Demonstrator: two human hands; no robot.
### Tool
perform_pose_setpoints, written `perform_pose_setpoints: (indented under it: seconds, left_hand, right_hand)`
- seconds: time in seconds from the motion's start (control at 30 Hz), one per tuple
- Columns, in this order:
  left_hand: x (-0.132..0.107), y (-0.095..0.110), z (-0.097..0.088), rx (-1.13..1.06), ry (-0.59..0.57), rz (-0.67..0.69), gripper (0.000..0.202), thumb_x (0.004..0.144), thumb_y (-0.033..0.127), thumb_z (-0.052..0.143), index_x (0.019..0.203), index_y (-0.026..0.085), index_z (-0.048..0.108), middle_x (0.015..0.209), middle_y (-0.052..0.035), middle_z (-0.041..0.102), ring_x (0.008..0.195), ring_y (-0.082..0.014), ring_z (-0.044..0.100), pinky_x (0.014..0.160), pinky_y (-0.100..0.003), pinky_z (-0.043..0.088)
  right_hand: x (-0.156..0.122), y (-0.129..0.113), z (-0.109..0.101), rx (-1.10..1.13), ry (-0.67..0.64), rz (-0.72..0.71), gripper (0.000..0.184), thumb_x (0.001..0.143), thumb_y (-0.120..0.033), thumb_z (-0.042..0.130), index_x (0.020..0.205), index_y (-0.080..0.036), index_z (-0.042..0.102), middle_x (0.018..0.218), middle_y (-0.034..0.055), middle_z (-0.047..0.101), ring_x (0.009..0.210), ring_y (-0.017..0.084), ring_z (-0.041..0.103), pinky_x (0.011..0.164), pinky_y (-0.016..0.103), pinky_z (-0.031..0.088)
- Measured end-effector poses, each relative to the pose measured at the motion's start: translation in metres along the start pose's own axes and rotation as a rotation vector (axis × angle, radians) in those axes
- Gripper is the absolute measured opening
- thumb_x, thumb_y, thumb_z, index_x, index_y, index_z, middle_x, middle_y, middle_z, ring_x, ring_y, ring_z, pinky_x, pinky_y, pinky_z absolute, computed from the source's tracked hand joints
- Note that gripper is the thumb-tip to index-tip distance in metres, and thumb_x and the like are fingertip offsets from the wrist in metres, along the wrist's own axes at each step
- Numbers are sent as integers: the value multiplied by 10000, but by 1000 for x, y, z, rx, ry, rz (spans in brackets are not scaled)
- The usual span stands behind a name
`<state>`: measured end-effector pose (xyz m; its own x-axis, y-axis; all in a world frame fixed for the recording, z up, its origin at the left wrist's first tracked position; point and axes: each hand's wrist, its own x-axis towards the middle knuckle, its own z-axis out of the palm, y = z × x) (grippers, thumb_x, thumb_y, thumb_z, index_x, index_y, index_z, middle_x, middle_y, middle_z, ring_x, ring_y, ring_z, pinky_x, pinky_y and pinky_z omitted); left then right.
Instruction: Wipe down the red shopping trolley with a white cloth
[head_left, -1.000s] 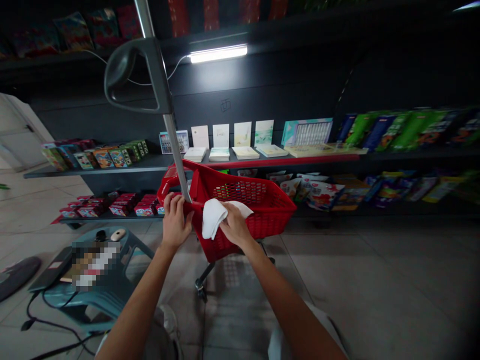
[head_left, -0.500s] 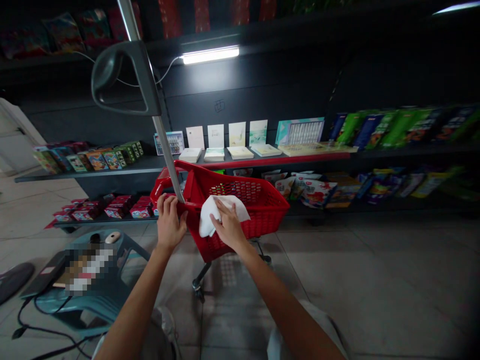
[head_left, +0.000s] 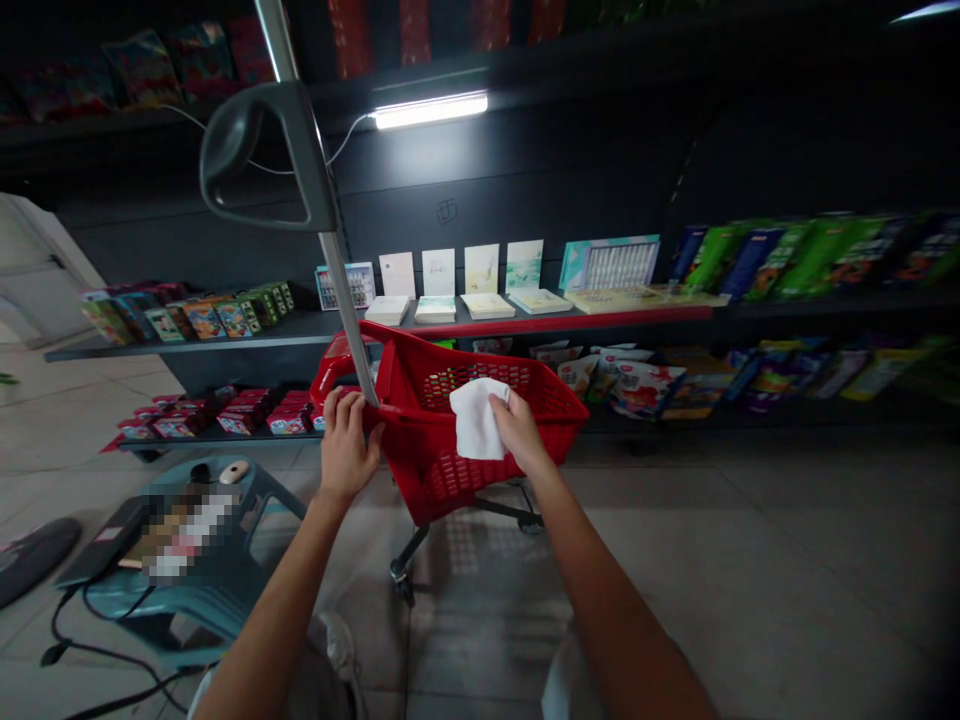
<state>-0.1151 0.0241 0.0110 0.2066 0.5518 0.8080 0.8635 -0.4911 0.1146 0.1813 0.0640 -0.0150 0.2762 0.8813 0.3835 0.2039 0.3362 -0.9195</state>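
Note:
A red plastic shopping cart (head_left: 450,470) on wheels stands in front of me, with a grey pole and handle (head_left: 300,150) rising from its near corner. My left hand (head_left: 346,445) is closed around the cart's rim at the foot of the pole. My right hand (head_left: 520,432) holds a white cloth (head_left: 475,418) against the cart's right rim, the cloth hanging over the side wall.
Dark shelves (head_left: 525,322) behind the cart carry cards, notebooks and coloured boxes, lit by a strip lamp (head_left: 429,108). A teal plastic stool (head_left: 202,570) with a mouse and cables stands at the lower left. Tiled floor stretches to the right.
My right hand has slid the white cloth from the cart's near rim to further along its right side. The left hand has kept its grip.

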Motion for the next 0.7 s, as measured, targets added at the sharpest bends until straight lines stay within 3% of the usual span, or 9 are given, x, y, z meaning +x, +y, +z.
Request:
perform_pose_setpoints:
  seconds: [0.07, 0.23, 0.33, 0.4, 0.47, 0.53, 0.6, 0.7]
  left_hand:
    - [0, 1, -1, -5, -3, -2, 474, 967, 295, 585, 1416, 179, 487, 1432, -172, 543, 1529, -369, 297, 1214, -586, 408]
    - [0, 2, -2, -11, -13, -16, 481, 965, 286, 582, 1426, 186, 486, 1435, -172, 543, 1532, -371, 295, 1203, -594, 419]
    - [0, 2, -3, 2, -13, -6, 474, 971, 291, 582, 1422, 181, 489, 1433, -170, 548, 1530, -369, 296, 1209, -586, 414]
    - [0, 1, -3, 11, -9, -1, 466, 974, 296, 583, 1416, 176, 491, 1430, -168, 550, 1525, -367, 303, 1212, -574, 414]
    - [0, 1, -3, 14, -6, 2, 463, 975, 298, 583, 1413, 175, 494, 1429, -165, 551, 1520, -369, 310, 1214, -572, 412]
    - [0, 1, -3, 10, -8, -1, 466, 973, 297, 581, 1416, 182, 494, 1433, -163, 547, 1521, -371, 311, 1211, -578, 413]
    - [0, 1, -3, 3, -13, -5, 472, 971, 295, 579, 1423, 189, 492, 1438, -163, 543, 1527, -371, 307, 1208, -581, 413]
    - [-1, 0, -3, -5, -18, -4, 481, 969, 294, 574, 1430, 190, 489, 1439, -163, 541, 1533, -369, 302, 1215, -584, 404]
  right_hand:
    - [3, 7, -3, -83, 8, 1, 370, 938, -390, 483, 1162, -159, 666, 1185, 138, 754, 1084, 269, 694, 976, 400, 528]
    - [-2, 4, -7, -563, 29, -111, 298, 943, -274, 525, 1207, -165, 610, 1128, 159, 700, 1070, 297, 646, 951, 411, 512]
    - [-10, -4, -7, -693, 150, -217, 345, 914, -215, 576, 1254, -151, 579, 1268, 186, 611, 1174, 300, 570, 989, 411, 489]
    - [-13, -9, -8, -787, 209, -264, 283, 929, -193, 561, 1206, -169, 615, 1296, 181, 581, 1204, 304, 532, 998, 406, 470]
    - [-15, -12, -10, -861, 131, -267, 210, 966, -173, 497, 1089, -198, 667, 1232, 147, 617, 1140, 281, 559, 955, 374, 467]
    - [-17, -14, -11, -892, -21, -226, 258, 1005, -177, 435, 1032, -207, 690, 1140, 115, 666, 1041, 244, 607, 891, 333, 469]
    - [-20, -16, -11, -919, -126, -179, 301, 1044, -245, 406, 1076, -195, 701, 1114, 113, 699, 1007, 229, 639, 876, 316, 468]
    - [-27, -16, -10, -983, -203, -209, 388, 1055, -443, 450, 1182, -177, 701, 1157, 137, 722, 1083, 257, 649, 999, 360, 454]
